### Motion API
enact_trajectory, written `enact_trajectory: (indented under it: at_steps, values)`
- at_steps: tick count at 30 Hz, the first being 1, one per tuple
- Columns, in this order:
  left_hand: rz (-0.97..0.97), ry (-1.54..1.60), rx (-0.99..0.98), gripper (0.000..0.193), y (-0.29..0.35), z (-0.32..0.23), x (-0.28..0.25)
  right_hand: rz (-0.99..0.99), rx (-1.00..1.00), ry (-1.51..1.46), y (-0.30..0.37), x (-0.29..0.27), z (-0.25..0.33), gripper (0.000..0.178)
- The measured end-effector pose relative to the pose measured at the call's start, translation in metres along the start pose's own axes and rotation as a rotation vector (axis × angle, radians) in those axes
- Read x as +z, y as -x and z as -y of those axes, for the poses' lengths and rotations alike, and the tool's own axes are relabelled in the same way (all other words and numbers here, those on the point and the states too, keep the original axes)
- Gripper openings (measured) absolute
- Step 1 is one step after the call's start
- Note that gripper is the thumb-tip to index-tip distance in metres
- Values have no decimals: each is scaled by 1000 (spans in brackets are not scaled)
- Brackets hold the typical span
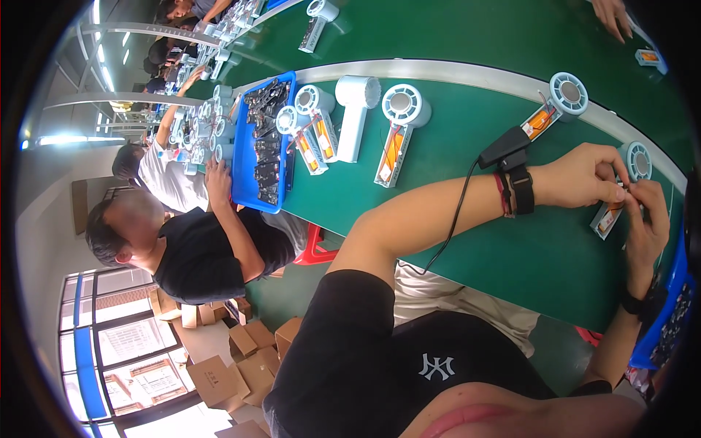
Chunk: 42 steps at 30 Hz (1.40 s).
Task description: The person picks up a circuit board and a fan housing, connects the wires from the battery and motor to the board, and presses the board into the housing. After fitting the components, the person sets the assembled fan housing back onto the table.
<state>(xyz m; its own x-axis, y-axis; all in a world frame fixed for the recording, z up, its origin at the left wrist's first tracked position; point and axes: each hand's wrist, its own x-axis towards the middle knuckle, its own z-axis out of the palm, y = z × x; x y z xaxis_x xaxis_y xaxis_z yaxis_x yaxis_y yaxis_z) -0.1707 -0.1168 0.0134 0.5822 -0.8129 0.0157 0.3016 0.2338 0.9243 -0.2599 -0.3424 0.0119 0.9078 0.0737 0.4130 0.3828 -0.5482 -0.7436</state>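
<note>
At the right of the table, my left hand (pixel 580 175) and my right hand (pixel 648 223) meet at the fingertips over a light-blue handheld fan. Its round head (pixel 638 160) shows beyond my fingers, and its opened handle (pixel 606 219), with wires and an orange-and-white part inside, lies below them. Both hands are closed in a pinch; whatever small piece sits between the fingertips is hidden. Beside my left wrist, another opened fan (pixel 568 93) lies with an orange battery and wires showing. A black device with a cable (pixel 505 150) is strapped to my left wrist.
Several more fans (pixel 403 109) stand left of my arm on the green table (pixel 467 109). A blue tray (pixel 263 191) of black parts sits beyond them, near a seated co-worker (pixel 212 252). Another blue bin (pixel 675 292) is at my right. A pale rail (pixel 453 71) borders the far side.
</note>
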Motion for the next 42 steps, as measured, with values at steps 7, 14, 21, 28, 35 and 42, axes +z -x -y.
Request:
enact_trajectory:
  at_steps: [7,14,21,28,35,42]
  values:
    - [-234,-4,144,29,4,8,8,-195,194,-333,-4,-4,-9,10]
    - [-316,-253,236,32,12,7,16,-126,241,-475,4,-7,-27,10]
    - [-366,-499,439,35,17,10,20,-172,257,-242,5,3,-17,13]
    - [-375,-552,449,36,18,8,25,-162,302,-313,15,-11,-40,11]
    - [-385,-601,448,33,24,1,19,-205,321,-256,8,7,-20,15]
    - [-408,-796,487,32,13,6,23,-99,277,-17,-23,14,41,14]
